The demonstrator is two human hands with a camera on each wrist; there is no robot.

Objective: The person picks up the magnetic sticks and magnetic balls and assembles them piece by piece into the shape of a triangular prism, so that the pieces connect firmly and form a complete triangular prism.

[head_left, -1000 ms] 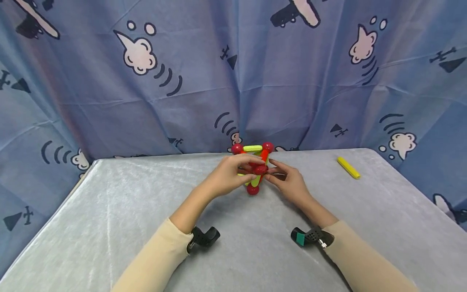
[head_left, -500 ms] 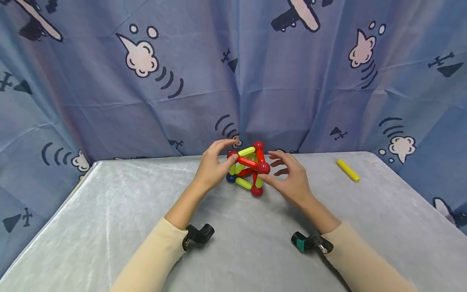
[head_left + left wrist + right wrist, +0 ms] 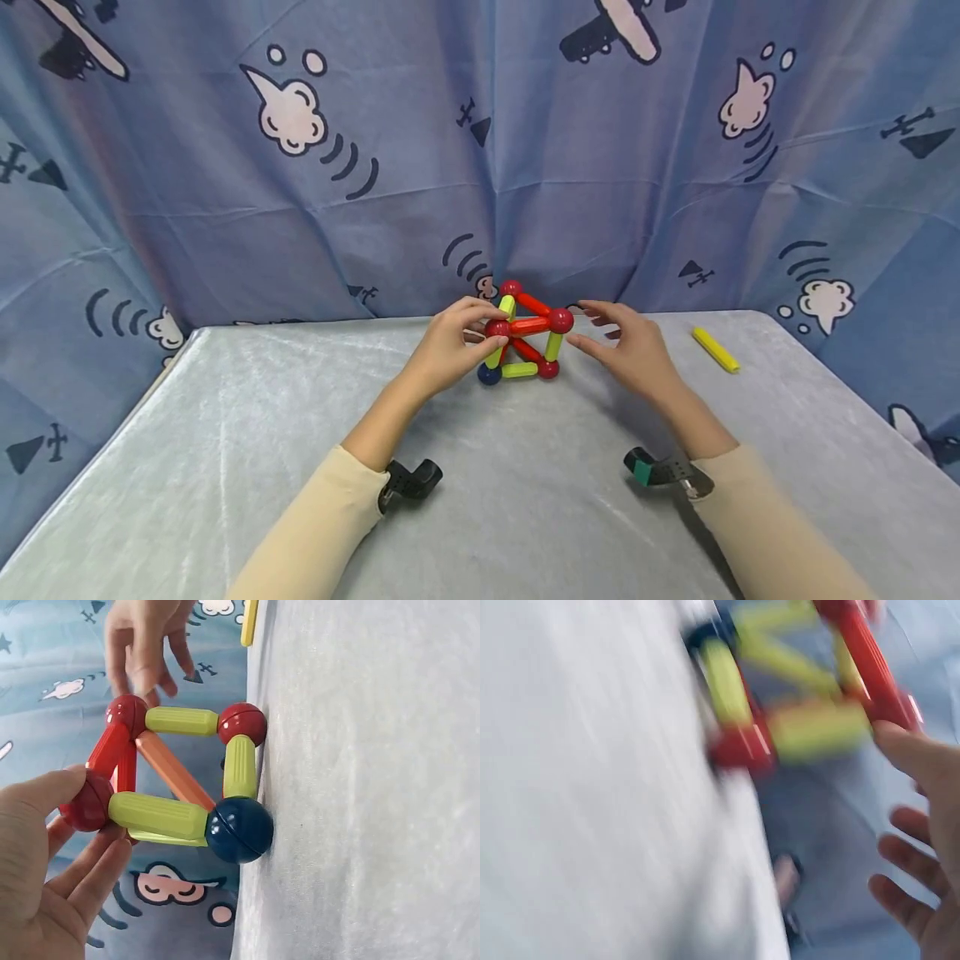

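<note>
A frame of magnetic building sticks and balls (image 3: 531, 326) stands on the table, with red and yellow-green sticks joined by red balls and one dark blue ball (image 3: 240, 829) low at its left. My left hand (image 3: 448, 348) pinches the upper left red ball (image 3: 88, 801) between thumb and fingers. Just off the upper right red ball (image 3: 561, 321) is my right hand (image 3: 628, 346), its fingers parted and nothing held between them. In the right wrist view, blurred by motion, the right thumb (image 3: 907, 754) overlaps the end of a red stick (image 3: 866, 656).
A loose yellow stick (image 3: 716, 350) lies on the table's right side. The pale cloth-covered table (image 3: 300, 483) ends just behind the frame, where a patterned blue curtain (image 3: 405, 167) hangs. Each wrist wears a black camera mount (image 3: 411, 482).
The stick frame has been turned about, its blue ball coming into view at the left. My left hand took hold of a red ball there, and my right hand drew away to the right.
</note>
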